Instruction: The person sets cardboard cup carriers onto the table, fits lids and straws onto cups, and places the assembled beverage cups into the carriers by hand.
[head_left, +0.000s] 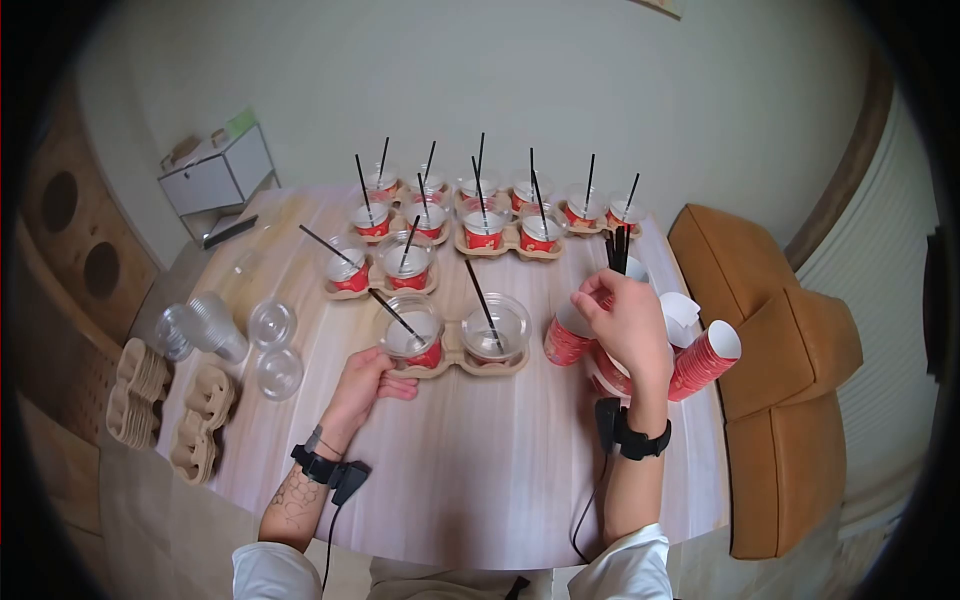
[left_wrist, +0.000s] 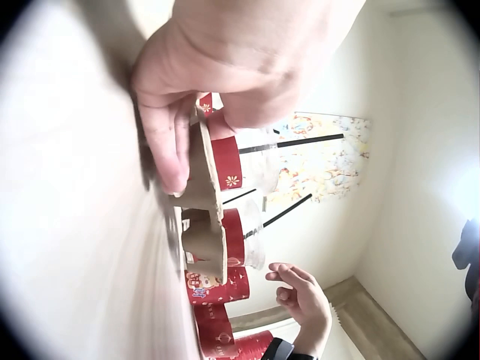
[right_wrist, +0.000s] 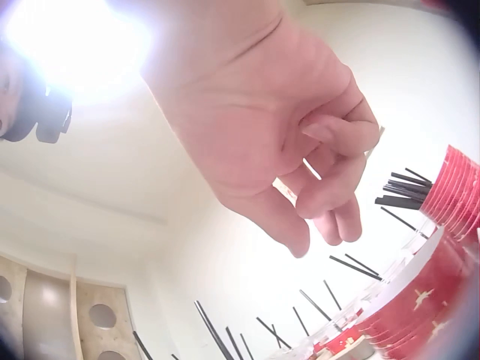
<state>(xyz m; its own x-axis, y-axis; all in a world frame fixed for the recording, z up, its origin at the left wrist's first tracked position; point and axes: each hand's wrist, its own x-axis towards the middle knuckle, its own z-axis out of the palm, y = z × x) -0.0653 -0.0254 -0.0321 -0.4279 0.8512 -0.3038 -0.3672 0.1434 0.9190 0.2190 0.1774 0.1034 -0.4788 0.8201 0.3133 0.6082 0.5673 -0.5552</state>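
Note:
My left hand (head_left: 362, 390) grips the near left edge of a brown two-cup carrier (head_left: 455, 358). In the left wrist view that hand (left_wrist: 217, 67) has fingers beneath the carrier (left_wrist: 199, 169) and the thumb beside a red cup (left_wrist: 228, 161). Both cups in it have clear domed lids (head_left: 408, 318) and black straws (head_left: 478, 295). Over the red cup stacks on the right hangs my right hand (head_left: 630, 325), just in front of a bundle of black straws (head_left: 618, 245). Its fingers are loosely bent with nothing between them, as the right wrist view shows (right_wrist: 277, 142).
Carriers with lidded, strawed red cups (head_left: 484, 238) fill the table's back. Clear lids (head_left: 279, 373), stacked lids (head_left: 218, 325) and stacks of unfilled carriers (head_left: 197, 440) lie at the left. Leaning red cups (head_left: 704, 360) are on the right, and a brown sofa (head_left: 790, 400) stands beyond the table's edge.

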